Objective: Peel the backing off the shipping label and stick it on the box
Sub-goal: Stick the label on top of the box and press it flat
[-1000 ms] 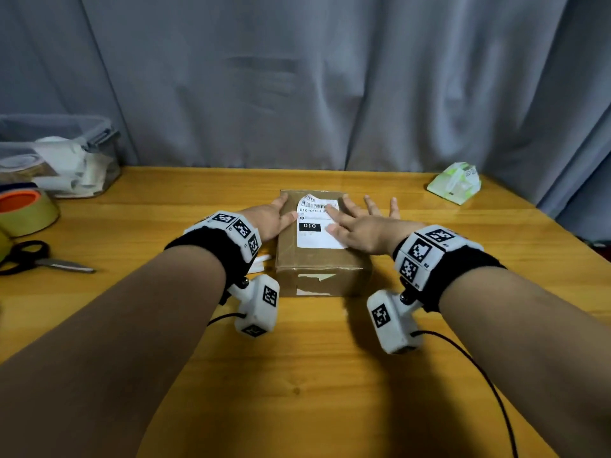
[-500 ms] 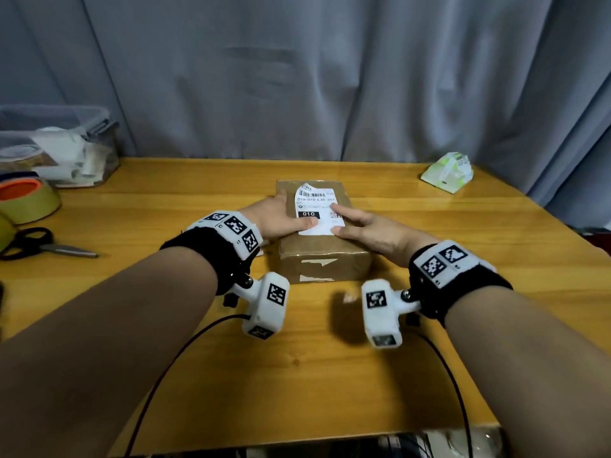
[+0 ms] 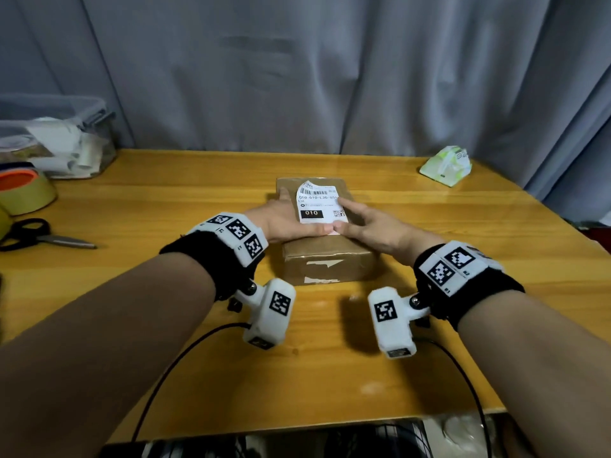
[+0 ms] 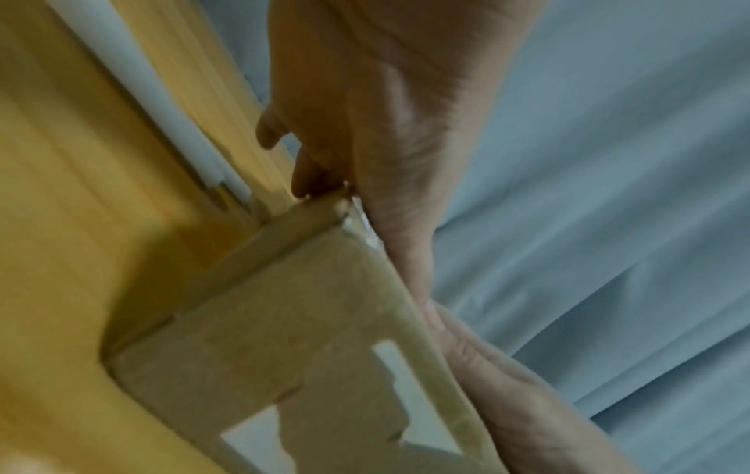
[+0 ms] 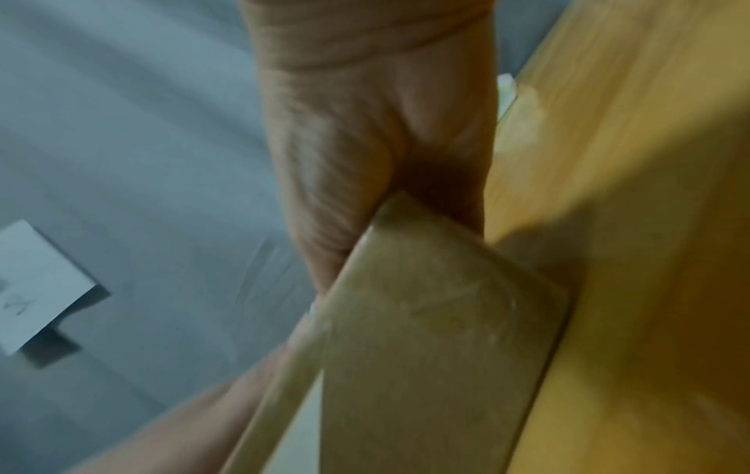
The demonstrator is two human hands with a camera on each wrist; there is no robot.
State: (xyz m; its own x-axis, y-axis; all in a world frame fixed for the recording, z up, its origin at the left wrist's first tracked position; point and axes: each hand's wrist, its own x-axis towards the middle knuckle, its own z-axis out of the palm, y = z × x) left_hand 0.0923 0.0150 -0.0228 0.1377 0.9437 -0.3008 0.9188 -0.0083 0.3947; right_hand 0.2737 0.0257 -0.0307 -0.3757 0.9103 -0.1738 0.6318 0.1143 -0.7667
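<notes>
Box point(image 3: 322, 239) is sitting mid-desk point(image 3: 198, 375) with the shipping label point(image 3: 319, 203) lying on its top, far corner curling up a bit. Left hand point(image 3: 284, 219) is lying flat along the label's left edge, thumb pressing its near edge; right hand point(image 3: 370, 226) is doing the same from the right, fingers straight. Both grips are loose and flat, pressing, not pinching. Scissors point(image 3: 36, 238) and tape roll point(image 3: 24, 191) are sitting off left.

left hand point(image 3: 284, 215) flat, right hand point(image 3: 373, 226) flat — fingers point(image 3: 348, 203) extended, thumbs meeting
</notes>
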